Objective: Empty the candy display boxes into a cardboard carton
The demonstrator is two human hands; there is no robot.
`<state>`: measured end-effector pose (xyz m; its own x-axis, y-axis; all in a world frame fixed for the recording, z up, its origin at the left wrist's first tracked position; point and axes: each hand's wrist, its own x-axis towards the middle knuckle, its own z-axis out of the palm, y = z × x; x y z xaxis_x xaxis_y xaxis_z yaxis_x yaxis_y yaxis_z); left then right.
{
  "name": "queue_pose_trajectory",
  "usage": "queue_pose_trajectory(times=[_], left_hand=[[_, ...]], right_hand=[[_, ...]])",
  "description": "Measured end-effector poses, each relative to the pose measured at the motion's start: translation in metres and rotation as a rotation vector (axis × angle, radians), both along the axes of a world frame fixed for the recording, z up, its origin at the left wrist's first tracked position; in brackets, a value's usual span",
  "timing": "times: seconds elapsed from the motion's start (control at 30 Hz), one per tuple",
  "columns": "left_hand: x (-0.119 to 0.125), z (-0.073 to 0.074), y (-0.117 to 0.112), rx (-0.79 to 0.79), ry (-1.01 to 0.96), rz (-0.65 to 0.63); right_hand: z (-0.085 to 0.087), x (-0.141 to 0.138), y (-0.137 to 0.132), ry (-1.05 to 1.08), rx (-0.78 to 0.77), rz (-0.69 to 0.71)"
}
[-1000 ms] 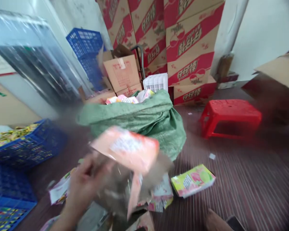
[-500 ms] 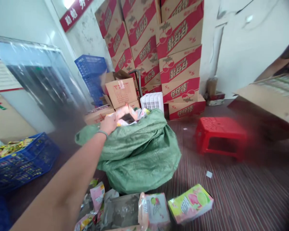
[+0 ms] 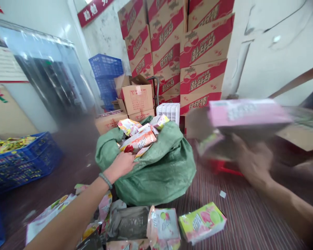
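Note:
My left hand [image 3: 122, 164], a band round its wrist, is closed on the near left rim of a green woven sack [image 3: 156, 180]. An orange-and-white carton [image 3: 141, 140] and several crumpled packages stick out of the sack's mouth. To the right of the sack, my right hand [image 3: 254, 158] grips a pink carton [image 3: 247, 113] from below; both are smeared by motion. A flap hangs from the carton's left side. A yellow-green box [image 3: 202, 222] lies on the floor in front, beside opened, flattened cartons [image 3: 167, 225].
A blue crate [image 3: 28, 166] of small wrapped items stands left. Behind the sack are an open cardboard box [image 3: 138, 99], a white basket [image 3: 169, 111] and stacked red-and-brown cartons [image 3: 203, 74]. A red stool [image 3: 228, 168] is partly hidden. Another person's arm [image 3: 299, 80] shows at right.
My right hand has come into view from the right with the pink carton. My left hand has moved nearer, pulling the sack's rim, and the sack's contents show more.

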<state>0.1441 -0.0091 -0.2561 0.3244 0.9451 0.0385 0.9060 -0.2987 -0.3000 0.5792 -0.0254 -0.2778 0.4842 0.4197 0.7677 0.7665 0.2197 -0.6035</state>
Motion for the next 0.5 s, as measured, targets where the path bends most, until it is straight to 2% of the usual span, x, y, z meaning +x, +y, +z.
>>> queue_pose_trajectory(times=[0.07, 0.1, 0.17, 0.2, 0.27, 0.37, 0.43, 0.5], left_hand=[[0.0, -0.003, -0.009, -0.017, -0.061, -0.032], [0.002, -0.003, -0.015, -0.025, -0.088, -0.053], [0.007, 0.001, -0.029, -0.046, -0.127, -0.103], [0.01, 0.003, -0.037, -0.056, -0.143, -0.135], [0.013, 0.008, -0.051, -0.079, -0.173, -0.208], [0.007, 0.01, -0.065, -0.117, -0.191, -0.295], [-0.003, 0.011, -0.067, -0.11, -0.183, -0.288], [-0.016, 0.013, -0.065, -0.064, -0.184, -0.257]], right_hand=[[0.058, -0.056, 0.017, -0.104, 0.121, 0.045], [0.081, -0.088, 0.024, -0.23, 0.172, 0.05], [0.11, -0.153, 0.038, -0.526, 0.156, 0.097], [0.115, -0.186, 0.045, -0.687, 0.096, 0.144], [0.109, -0.243, 0.061, -0.955, -0.114, 0.278], [0.074, -0.295, 0.086, -1.082, -0.515, 0.44], [0.047, -0.302, 0.099, -1.042, -0.666, 0.454], [0.023, -0.291, 0.107, -0.969, -0.764, 0.423]])
